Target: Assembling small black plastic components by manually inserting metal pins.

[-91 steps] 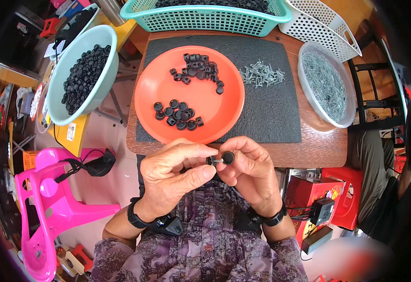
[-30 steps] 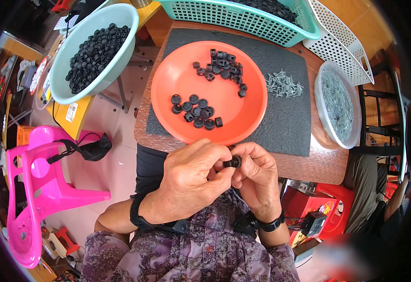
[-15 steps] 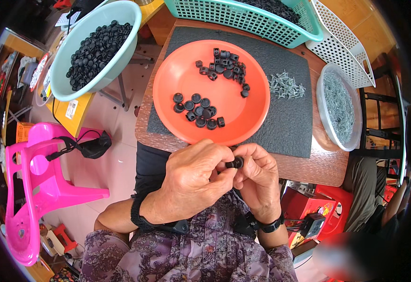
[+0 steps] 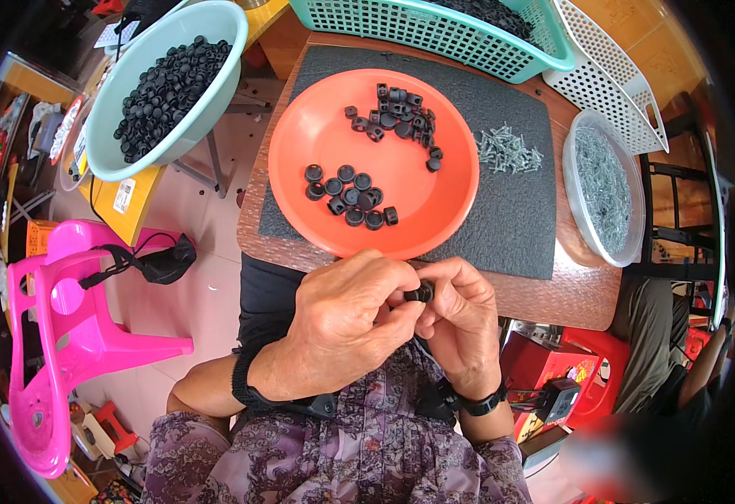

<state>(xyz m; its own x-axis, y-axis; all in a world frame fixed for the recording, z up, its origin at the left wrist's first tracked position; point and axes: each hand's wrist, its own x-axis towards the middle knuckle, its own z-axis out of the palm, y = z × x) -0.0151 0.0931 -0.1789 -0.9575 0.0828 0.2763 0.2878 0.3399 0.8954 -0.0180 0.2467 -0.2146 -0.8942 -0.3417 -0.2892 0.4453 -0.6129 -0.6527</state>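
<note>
My left hand (image 4: pixel 346 323) and my right hand (image 4: pixel 461 317) meet just below the table edge, fingertips pinched together on one small black round cap (image 4: pixel 421 293). Beyond them an orange plate (image 4: pixel 317 143) lies on a dark mat (image 4: pixel 518 210). The plate holds two groups of the same black caps: flat ones (image 4: pixel 348 196) near me and others (image 4: pixel 394 111) at its far side. A small pile of silver screws (image 4: pixel 508 151) lies on the mat to the right of the plate.
A clear bowl of screws (image 4: pixel 604 189) stands at the table's right. A pale green bowl of black caps (image 4: pixel 161 80) sits at the left on a yellow stool. A teal basket (image 4: pixel 443 29) and white basket (image 4: pixel 603 76) stand at the back. A pink plastic chair (image 4: pixel 60 336) stands left.
Both hands stay together on the small black cap, turning it slightly between the fingertips. The view has tilted a little; the plate and bowls have not moved.
</note>
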